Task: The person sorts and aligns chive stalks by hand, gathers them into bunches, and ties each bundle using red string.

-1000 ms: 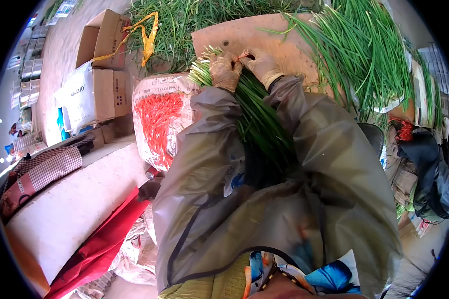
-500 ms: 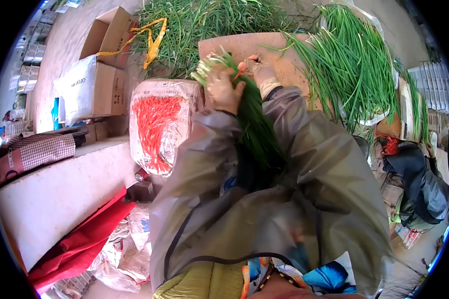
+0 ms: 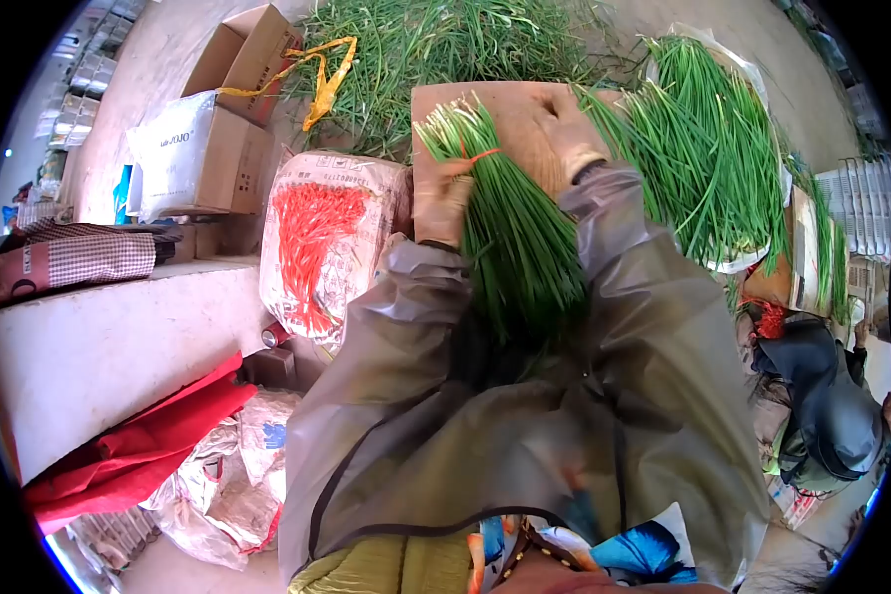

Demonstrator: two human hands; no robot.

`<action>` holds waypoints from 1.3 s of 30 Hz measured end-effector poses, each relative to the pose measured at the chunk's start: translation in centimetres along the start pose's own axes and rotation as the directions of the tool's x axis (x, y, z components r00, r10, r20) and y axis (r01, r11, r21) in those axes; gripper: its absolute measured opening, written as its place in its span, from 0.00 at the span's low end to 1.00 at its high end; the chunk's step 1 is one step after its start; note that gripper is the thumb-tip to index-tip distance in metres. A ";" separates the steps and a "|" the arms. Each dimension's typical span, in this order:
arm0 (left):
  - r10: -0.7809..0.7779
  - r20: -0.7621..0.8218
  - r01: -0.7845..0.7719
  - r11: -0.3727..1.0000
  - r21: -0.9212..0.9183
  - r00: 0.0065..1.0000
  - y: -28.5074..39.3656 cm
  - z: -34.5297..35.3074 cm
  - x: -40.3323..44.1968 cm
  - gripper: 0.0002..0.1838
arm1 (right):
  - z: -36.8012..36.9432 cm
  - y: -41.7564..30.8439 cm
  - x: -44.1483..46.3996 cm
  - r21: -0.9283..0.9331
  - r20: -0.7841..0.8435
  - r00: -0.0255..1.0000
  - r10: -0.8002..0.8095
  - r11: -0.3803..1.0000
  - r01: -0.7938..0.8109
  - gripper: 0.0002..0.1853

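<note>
A bundle of green chives lies over the front of a brown board, its pale cut ends pointing away from me. Around it, near those ends, runs a red tie. My left hand grips the bundle's left side, thumb by the tie; its other fingers are partly hidden and blurred. To the right of the bundle, apart from it, my right hand is over the board. Its fingers look loosely extended, with nothing visible in them, though they are somewhat blurred.
Red ties lie on a wrapped package at left. Loose chives are heaped at right, and more greenery covers the floor ahead. Cardboard boxes stand at far left. Another person is at right.
My right hand has left the red tie and moved right over the board. The bundle is now spread flatter, its tie closed around it, while my left hand has shifted lower on its left side.
</note>
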State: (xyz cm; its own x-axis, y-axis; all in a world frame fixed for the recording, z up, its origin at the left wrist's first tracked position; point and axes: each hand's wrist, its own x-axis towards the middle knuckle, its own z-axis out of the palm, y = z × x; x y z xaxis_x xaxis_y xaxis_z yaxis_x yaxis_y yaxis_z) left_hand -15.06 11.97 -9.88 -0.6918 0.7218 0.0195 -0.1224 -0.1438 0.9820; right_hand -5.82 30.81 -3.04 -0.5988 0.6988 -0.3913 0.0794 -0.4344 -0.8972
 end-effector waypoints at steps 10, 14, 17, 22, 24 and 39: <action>-0.193 -0.089 0.143 0.906 -0.398 0.977 -2.5 3.0 -2.9 0.27 | -3.3 11.5 -7.2 -0.456 0.444 0.839 -0.315 0.727 0.514 0.36; -0.035 -0.067 -0.012 0.799 -0.602 0.997 5.1 6.0 -5.0 0.27 | -3.1 1.3 -12.4 -0.290 0.359 0.933 -0.015 0.949 0.127 0.37; -0.239 0.608 0.646 0.418 -0.639 0.757 7.1 6.8 -5.2 0.25 | -4.4 -5.1 -12.6 -0.176 0.364 0.930 0.057 0.984 0.009 0.35; -0.166 0.647 0.637 -0.118 -0.762 0.744 10.7 13.7 -7.1 0.19 | -2.8 -16.6 -13.2 -0.717 0.360 0.810 0.463 0.693 -0.077 0.30; -0.114 0.658 0.615 -0.268 -0.742 0.744 11.6 15.0 -8.2 0.18 | -1.6 -19.1 -13.0 -0.838 0.339 0.733 0.590 0.543 -0.050 0.24; -0.325 0.543 0.520 -0.162 -0.839 0.774 10.1 15.8 -6.1 0.25 | -0.9 -15.1 -6.7 -0.957 0.234 0.745 0.624 0.283 0.063 0.23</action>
State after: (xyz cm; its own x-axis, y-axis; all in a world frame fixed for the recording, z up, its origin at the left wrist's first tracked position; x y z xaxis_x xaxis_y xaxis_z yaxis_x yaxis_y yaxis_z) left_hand -0.85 16.83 2.87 -0.1094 0.9732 -0.2024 -0.9367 -0.1691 -0.3068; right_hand -2.29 33.12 12.94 -0.5830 0.1170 -0.8040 0.7474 0.4652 -0.4743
